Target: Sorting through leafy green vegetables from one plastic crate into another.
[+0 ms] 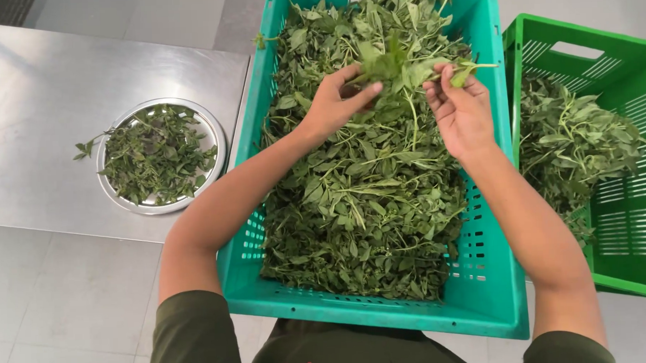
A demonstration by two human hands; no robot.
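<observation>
A brushed steel surface (41, 105) is filling the left side of the view, catching soft reflections, and beyond and below it pale grey floor tiles (69, 305) are showing. A round metal plate (218, 146) is sitting on that surface near its right edge, carrying a loose heap of picked green leaves (154, 155), with one small sprig hanging over the plate's left rim. Just beside the surface, a teal plastic crate (484, 283) is lying straight ahead of the person, piled with leafy green stems (367, 201) — the heap is covering nearly the whole inside. To its right, a brighter green crate (626, 264) with slotted walls is standing close by, holding a smaller pile of the same kind of stems (565, 144). Both arms are reaching into the teal crate, toward its far end. The left hand (331, 106) is curling its fingers (366, 93) narrowly around a leafy sprig (398, 64), thumb and fingertips pinching at the bunch of leaves. The right hand (464, 112) is facing it with the palm turned inward, its fingers (445, 80) closing on the other end of the same sprig — a thin stem is hanging down between the two hands, above the heap. Dark olive sleeves (192, 336) are showing at the bottom edge.
</observation>
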